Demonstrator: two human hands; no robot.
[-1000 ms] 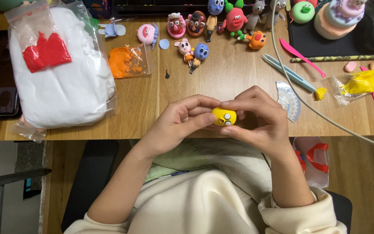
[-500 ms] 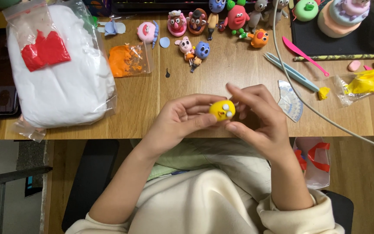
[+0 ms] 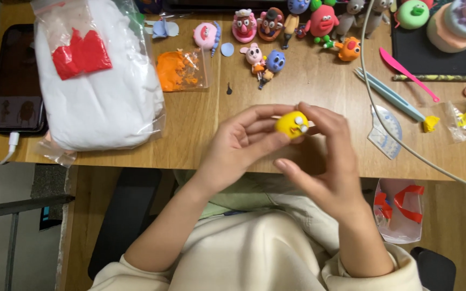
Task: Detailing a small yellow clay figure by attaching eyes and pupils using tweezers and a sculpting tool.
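Both my hands pinch the yellow clay ball (image 3: 292,124): left hand (image 3: 242,143) cups it, right hand (image 3: 327,161) fingers on top. Ball is over the counter (image 3: 200,134) edge, right of the white clay bag (image 3: 101,102).

clay ball (image 3: 291,124): yellow, white eyes
big clay bag (image 3: 95,81): white, red lump
small bag (image 3: 182,70): orange
modelling tool (image 3: 407,66): pink

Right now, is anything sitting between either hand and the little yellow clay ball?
Nothing visible does. The left hand and right hand both already touch the yellow clay ball, fingertips pinching it from either side above the wooden table edge. No tool or bag lies between them.
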